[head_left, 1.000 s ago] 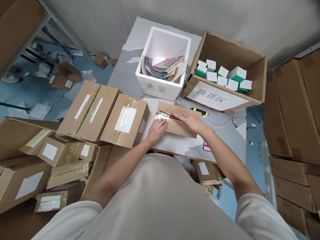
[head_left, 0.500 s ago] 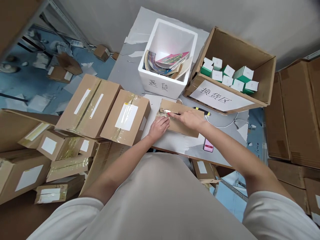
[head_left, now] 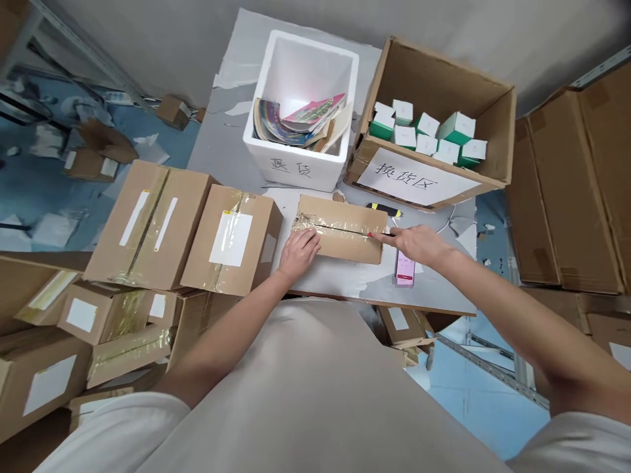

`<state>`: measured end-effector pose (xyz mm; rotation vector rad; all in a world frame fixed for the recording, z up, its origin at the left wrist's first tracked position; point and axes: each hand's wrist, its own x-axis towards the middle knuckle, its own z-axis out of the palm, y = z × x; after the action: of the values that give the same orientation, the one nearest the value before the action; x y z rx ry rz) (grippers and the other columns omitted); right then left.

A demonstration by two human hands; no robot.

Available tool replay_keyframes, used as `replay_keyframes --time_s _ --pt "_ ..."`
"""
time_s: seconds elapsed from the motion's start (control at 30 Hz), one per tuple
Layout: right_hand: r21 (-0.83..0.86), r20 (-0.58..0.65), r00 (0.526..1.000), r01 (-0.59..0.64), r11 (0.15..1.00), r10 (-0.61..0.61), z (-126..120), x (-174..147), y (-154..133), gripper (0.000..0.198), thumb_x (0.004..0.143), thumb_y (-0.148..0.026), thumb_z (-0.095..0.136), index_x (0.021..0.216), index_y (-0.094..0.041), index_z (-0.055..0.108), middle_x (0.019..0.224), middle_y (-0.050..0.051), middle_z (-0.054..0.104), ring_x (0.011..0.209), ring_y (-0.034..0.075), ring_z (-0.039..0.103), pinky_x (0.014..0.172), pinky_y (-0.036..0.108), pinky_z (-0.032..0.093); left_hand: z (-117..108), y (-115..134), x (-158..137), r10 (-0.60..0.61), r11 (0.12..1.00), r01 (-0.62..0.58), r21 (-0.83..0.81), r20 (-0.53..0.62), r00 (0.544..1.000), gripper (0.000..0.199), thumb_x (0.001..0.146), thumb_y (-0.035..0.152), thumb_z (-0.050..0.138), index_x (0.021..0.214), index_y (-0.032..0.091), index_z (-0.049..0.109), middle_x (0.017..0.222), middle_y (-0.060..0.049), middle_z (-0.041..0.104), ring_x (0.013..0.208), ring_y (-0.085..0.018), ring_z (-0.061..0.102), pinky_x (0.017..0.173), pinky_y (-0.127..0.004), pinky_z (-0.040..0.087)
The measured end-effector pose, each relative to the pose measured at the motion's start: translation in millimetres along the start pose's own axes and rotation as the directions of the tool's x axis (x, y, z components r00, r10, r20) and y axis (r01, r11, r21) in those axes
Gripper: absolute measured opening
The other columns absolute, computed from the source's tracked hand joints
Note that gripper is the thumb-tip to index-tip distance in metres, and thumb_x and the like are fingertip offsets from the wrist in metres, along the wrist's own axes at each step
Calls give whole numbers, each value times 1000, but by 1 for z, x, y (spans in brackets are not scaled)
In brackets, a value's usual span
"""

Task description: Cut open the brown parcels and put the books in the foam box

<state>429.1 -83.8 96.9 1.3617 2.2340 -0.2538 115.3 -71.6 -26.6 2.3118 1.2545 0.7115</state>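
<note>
A taped cardboard box (head_left: 340, 246) lies on the table in front of me, with a dark slit running along its taped middle seam. My left hand (head_left: 299, 253) rests on the box's left end, its fingers stretched out over the near edge. At the right end of that seam, my right hand (head_left: 417, 244) is closed around a slim black and red box cutter (head_left: 382, 234), index finger extended along it. The hand hides most of the cutter, and I cannot make out its blade. Behind the box lies a yellow and black utility knife (head_left: 384, 209).
A white foam box (head_left: 296, 172) holding booklets and a carton (head_left: 367, 164) of green-white small boxes stand at the back. A phone (head_left: 405, 268) lies right. Sealed parcels (head_left: 231, 240) stand left, with more parcels (head_left: 96, 309) below.
My right hand has drawn the cutter along the seam from the left end to the right end, and the slit now shows. My left hand stays on the box. The view has shifted.
</note>
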Motion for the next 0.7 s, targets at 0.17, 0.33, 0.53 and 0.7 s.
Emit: replay_keyframes --time_s 0.17,0.33,0.53,0.7 --pt "-35 33 999 -26 999 27 -3 -22 2 75 83 -1 34 145 -43 30 92 8 66 59 17 61 59 30 33 -2 3 1 29 999 -30 29 30 999 30 93 31 45 112 19 66 122 -13 64 121 -26 54 106 -45 39" --pt "-114 88 995 -31 993 41 -7 -40 1 80 83 1 31 149 -42 20 94 7 64 57 15 60 54 27 30 -3 5 1 66 993 -71 95 56 996 29 94 28 45 113 20 65 123 -12 64 122 -25 54 105 -45 41" --pt "-94 42 997 -55 994 59 15 -70 17 83 80 1 34 150 -42 16 97 5 64 52 12 55 49 26 25 -2 4 4 45 994 -54 99 91 995 29 94 29 45 113 20 65 123 -11 64 122 -25 54 106 -45 40" --pt "-58 42 985 -165 985 168 36 -104 25 82 79 1 37 147 -44 24 97 4 65 53 11 55 49 24 25 -4 4 5 42 995 -51 84 101 994 31 94 31 43 114 21 65 124 -11 63 123 -26 52 106 -45 39"
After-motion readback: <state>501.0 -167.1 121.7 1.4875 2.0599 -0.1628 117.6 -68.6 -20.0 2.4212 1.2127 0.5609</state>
